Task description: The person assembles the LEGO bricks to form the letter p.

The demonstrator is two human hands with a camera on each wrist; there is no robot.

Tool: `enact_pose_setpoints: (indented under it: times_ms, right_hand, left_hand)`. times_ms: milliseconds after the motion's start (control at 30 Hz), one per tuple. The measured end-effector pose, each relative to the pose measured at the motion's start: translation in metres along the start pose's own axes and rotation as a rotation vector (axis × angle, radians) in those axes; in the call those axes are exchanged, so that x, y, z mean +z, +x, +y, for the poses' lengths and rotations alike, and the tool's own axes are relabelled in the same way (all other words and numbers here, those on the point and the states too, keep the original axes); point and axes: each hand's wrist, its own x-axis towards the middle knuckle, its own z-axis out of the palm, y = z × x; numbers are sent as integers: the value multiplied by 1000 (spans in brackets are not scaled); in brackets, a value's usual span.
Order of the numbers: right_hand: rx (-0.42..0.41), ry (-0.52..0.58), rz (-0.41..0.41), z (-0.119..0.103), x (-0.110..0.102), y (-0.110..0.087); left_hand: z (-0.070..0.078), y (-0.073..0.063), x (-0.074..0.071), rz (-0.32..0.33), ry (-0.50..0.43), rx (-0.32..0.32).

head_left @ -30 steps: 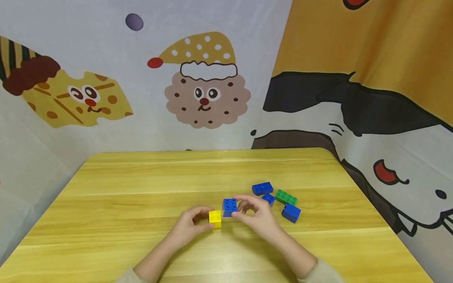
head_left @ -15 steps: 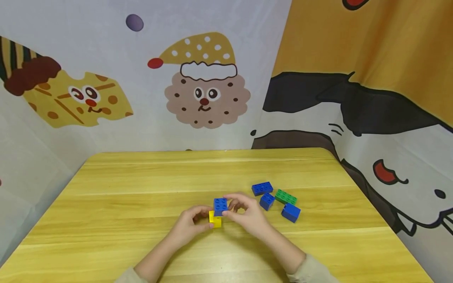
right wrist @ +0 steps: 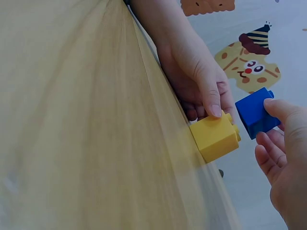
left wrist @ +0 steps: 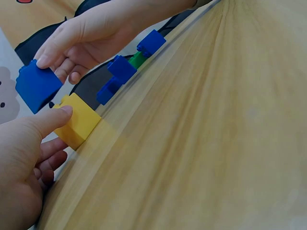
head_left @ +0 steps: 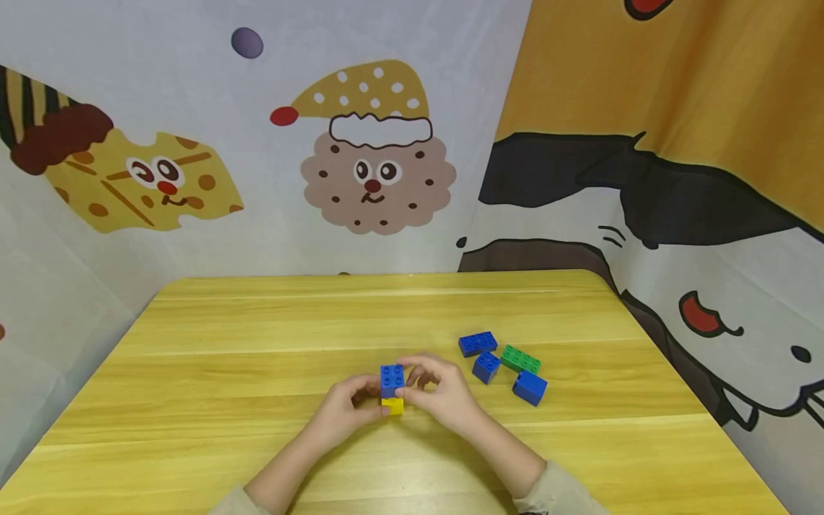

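Note:
My left hand [head_left: 344,409] pinches a yellow building block [left wrist: 79,122] between thumb and fingers, its base on the wooden table. Just above it, my right hand [head_left: 444,393] holds a square blue building block [head_left: 392,381] with four studs facing up. In both wrist views a small gap shows between the blue block's underside and the yellow studs, and the blue block is slightly tilted. Seen from the head, the blue block covers the back part of the yellow one.
To the right on the table [head_left: 257,329] lie a long blue block [head_left: 478,343], a small blue block [head_left: 486,367], a green block [head_left: 521,359] and another blue block [head_left: 531,388] on its side. A printed cartoon curtain [head_left: 380,257] hangs behind the table.
My right hand has carried the blue block leftward, from beside the yellow block to right above it. My left hand and the yellow block have stayed in place.

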Motion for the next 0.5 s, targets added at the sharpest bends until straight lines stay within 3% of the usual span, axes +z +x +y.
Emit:
enact_pose_setpoints:
  times_ms: [133,367,500]
  right_hand:
    - [28,-13,-9,2,1,-1]
    - [25,-11,-20,44,5,-1]
    - [7,-4,-24,46,5,-2]
  left_hand:
    - [1,0,0,1,-2,2]
    - [3,0,0,0,-17,8]
    - [3,0,0,-5,-16,3]
